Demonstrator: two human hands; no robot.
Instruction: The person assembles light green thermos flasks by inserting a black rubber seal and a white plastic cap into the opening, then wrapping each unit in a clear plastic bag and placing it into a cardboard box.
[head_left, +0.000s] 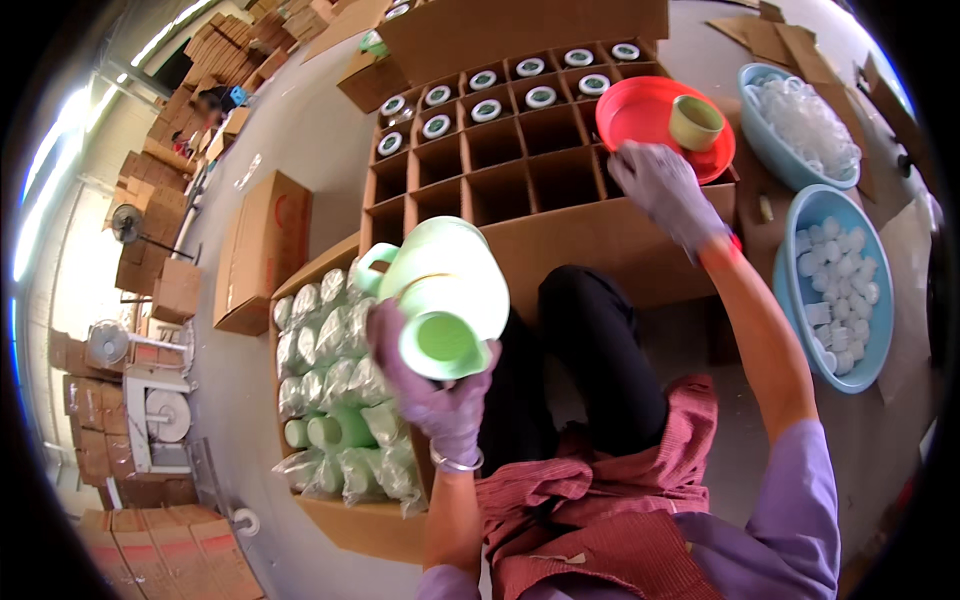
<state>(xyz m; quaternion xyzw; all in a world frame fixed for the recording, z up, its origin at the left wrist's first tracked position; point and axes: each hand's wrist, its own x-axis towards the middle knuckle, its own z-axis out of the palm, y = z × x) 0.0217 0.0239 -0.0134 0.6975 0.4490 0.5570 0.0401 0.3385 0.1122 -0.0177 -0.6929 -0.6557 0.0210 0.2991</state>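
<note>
My left hand (435, 395) is wrapped around the neck of a pale green plastic jug (450, 265). The jug is tilted so its open spouted mouth faces me, and its handle points left. Gloved like the left one, my right hand (662, 190) is at the near rim of a red basin (640, 103). Its fingers are curled together, and whatever they pinch is hidden. Inside the basin stands an olive-green cup (695, 122). Below the basin is a divided carton (600, 240), whose far cells hold several jars with white lids (540, 97).
To the left, an open box holds several plastic-wrapped green jugs (345, 430). A closed carton (262, 250) stands beyond it. At right are a blue tub (885, 330) of white caps and another blue tub (755, 80) of clear plastic pieces. Fans and stacked cartons line the far left.
</note>
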